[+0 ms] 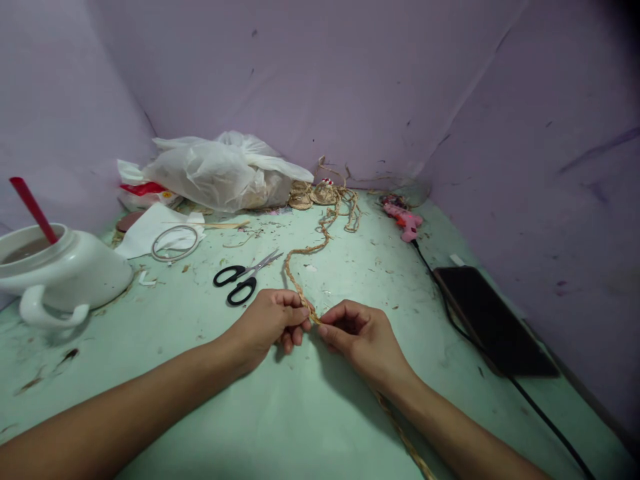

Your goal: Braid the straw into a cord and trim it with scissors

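Note:
A tan braided fibre cord [306, 251] winds across the green tabletop from the back wall down to my fingers. My left hand [283, 321] is closed, pinching the cord between thumb and forefinger. Just to its right, my right hand [363, 337] pinches the same cord, with only a short stretch showing between the two hands. More of the cord comes out beneath my right wrist and runs to the bottom edge. Black-handled scissors [245, 279] lie partly spread, a little beyond my left hand.
At left stands a white mug [95, 267] with a red handle sticking out. A white plastic bag [220, 170] and coiled woven pieces [325, 193] lie along the wall. At right are a pink glue gun [406, 220], its black cable [450, 313] and a dark phone [495, 320].

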{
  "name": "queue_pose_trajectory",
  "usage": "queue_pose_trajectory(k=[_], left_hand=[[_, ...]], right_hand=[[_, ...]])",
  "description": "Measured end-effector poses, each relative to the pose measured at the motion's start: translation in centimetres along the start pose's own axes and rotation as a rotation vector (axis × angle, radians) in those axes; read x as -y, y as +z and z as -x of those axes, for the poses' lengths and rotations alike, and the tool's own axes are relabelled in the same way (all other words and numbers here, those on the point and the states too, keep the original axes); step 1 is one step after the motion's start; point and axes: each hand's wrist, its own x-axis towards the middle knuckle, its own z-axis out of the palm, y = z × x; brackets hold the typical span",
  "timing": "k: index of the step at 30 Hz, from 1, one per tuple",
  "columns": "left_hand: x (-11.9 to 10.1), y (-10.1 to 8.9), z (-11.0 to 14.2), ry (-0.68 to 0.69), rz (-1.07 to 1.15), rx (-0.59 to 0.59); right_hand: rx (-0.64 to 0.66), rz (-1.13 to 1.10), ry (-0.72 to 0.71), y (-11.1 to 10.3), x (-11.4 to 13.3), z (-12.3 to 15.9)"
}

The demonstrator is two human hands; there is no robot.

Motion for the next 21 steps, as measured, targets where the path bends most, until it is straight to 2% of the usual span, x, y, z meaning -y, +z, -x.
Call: queue_pose_trajectory(k=[6, 14, 16, 21], left_hand=[[-0.1, 0.0, 0.1, 0.032, -0.039, 0.009], [0.6, -0.3, -0.3, 0.069, -0.046, 0.008], [0.6, -0.3, -0.3, 0.068, -0.044, 0.012], [0.3, -0.3, -0.3, 0.06, 0.012, 0.054]], right_hand=[[0.054, -0.004, 0.013, 0.0, -0.5, 0.0], [0.189, 0.006, 0.074, 0.0, 0.9, 0.2], [0.177, 0.008, 0.081, 0.0, 0.9, 0.2], [0.064, 0.069, -0.005, 0.0, 0.4, 0.1]])
